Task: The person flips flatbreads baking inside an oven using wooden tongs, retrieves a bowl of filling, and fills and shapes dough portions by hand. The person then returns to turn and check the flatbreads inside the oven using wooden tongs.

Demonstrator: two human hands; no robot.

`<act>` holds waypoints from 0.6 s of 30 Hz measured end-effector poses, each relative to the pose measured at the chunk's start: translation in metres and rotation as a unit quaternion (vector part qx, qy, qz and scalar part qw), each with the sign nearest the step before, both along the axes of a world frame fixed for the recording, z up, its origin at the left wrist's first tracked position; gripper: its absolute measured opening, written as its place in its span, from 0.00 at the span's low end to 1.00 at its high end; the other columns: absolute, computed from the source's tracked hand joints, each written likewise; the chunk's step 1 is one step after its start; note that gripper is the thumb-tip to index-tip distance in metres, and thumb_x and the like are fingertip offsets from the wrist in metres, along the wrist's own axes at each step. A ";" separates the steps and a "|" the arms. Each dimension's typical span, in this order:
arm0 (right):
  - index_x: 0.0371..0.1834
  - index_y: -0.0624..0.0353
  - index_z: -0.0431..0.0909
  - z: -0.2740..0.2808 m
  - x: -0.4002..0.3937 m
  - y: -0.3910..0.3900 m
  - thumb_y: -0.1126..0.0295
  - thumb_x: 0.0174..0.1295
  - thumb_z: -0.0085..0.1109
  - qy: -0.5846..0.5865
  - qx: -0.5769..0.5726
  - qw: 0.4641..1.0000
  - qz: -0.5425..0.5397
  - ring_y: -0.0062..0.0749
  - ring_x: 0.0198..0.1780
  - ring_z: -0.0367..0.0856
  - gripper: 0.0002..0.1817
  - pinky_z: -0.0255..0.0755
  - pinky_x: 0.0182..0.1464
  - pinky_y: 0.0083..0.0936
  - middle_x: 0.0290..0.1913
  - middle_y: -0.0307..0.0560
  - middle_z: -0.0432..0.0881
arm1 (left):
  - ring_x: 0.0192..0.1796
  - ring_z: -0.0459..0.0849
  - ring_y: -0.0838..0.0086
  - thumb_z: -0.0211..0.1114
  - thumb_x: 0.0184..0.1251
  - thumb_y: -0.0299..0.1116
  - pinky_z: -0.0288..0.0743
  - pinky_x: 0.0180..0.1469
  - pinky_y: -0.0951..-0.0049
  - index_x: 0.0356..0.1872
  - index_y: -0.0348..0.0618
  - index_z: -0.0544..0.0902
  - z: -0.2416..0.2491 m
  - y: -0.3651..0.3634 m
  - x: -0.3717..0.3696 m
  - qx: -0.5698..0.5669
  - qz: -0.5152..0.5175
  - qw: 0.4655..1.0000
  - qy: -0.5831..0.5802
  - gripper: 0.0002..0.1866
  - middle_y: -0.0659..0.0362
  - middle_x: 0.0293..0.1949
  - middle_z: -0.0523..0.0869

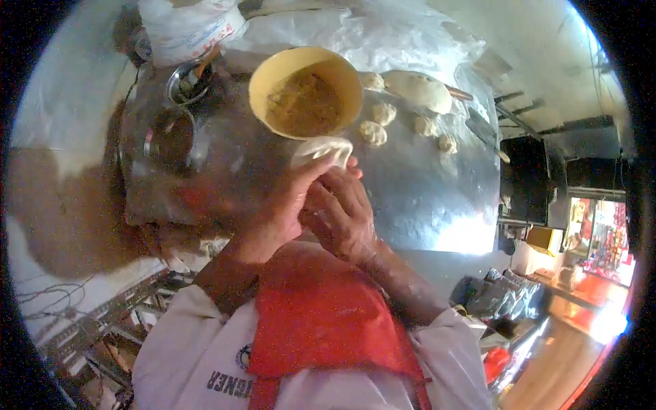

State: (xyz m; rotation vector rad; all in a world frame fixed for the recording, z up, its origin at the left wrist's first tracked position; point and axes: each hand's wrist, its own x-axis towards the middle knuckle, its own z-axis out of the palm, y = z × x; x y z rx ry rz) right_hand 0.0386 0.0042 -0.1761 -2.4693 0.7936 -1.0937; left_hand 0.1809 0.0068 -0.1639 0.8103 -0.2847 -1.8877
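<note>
A piece of pale dough [322, 147] is held between my two hands, just below the rim of a yellow bowl [258, 102] that contains a brownish filling [304, 102]. My left hand [297, 198] closes round the dough from the left side. From the right, my right hand [345, 212] presses against it, with the fingers bent together and partly covering the left hand. Right of the bowl lie several small dough balls [373, 134] and a larger lump of dough [418, 91] on the metal table.
The metal table [424, 198] carries a metal bowl with a utensil [190, 82] and a round dish [171, 137] at left. A rolling pin [459, 93] and a scraper [485, 133] lie at right. Plastic sheeting [355, 41] and a white bag [191, 31] are behind.
</note>
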 end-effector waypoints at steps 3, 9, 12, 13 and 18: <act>0.57 0.61 0.76 -0.008 0.029 -0.016 0.75 0.57 0.64 -0.002 0.093 0.995 0.030 0.54 0.55 0.79 0.22 0.77 0.54 0.40 0.56 0.57 0.78 | 0.55 0.81 0.70 0.62 0.70 0.43 0.75 0.57 0.69 0.63 0.40 0.71 -0.017 -0.006 0.044 -0.035 0.132 0.988 -0.075 0.26 0.55 0.52 0.82; 0.67 0.66 0.66 -0.049 0.039 -0.084 0.74 0.58 0.56 0.090 0.217 0.970 0.065 0.57 0.59 0.76 0.31 0.76 0.56 0.42 0.59 0.63 0.76 | 0.57 0.79 0.69 0.61 0.71 0.39 0.72 0.61 0.70 0.63 0.39 0.74 -0.123 -0.042 0.146 -0.004 0.312 0.860 -0.405 0.23 0.55 0.56 0.80; 0.55 0.61 0.78 -0.071 0.051 -0.133 0.69 0.68 0.46 0.200 0.238 0.950 -0.034 0.56 0.52 0.80 0.16 0.74 0.53 0.41 0.54 0.62 0.80 | 0.58 0.78 0.63 0.60 0.70 0.35 0.71 0.62 0.66 0.63 0.36 0.72 -0.101 -0.068 0.136 0.016 0.339 0.834 -0.435 0.23 0.50 0.59 0.78; 0.55 0.61 0.78 -0.082 0.054 -0.154 0.69 0.68 0.46 0.207 0.245 0.947 -0.031 0.56 0.52 0.80 0.16 0.74 0.53 0.41 0.54 0.62 0.80 | 0.61 0.77 0.61 0.58 0.70 0.31 0.69 0.64 0.64 0.63 0.34 0.70 -0.135 -0.076 0.137 -0.120 0.372 0.808 -0.441 0.23 0.48 0.60 0.77; 0.55 0.57 0.78 -0.151 0.052 -0.237 0.69 0.66 0.48 0.544 0.105 0.830 0.069 0.48 0.56 0.79 0.16 0.71 0.60 0.39 0.56 0.53 0.80 | 0.67 0.70 0.56 0.53 0.64 0.28 0.59 0.72 0.54 0.64 0.36 0.70 -0.129 -0.116 0.105 -0.283 0.199 0.702 -0.623 0.25 0.45 0.62 0.75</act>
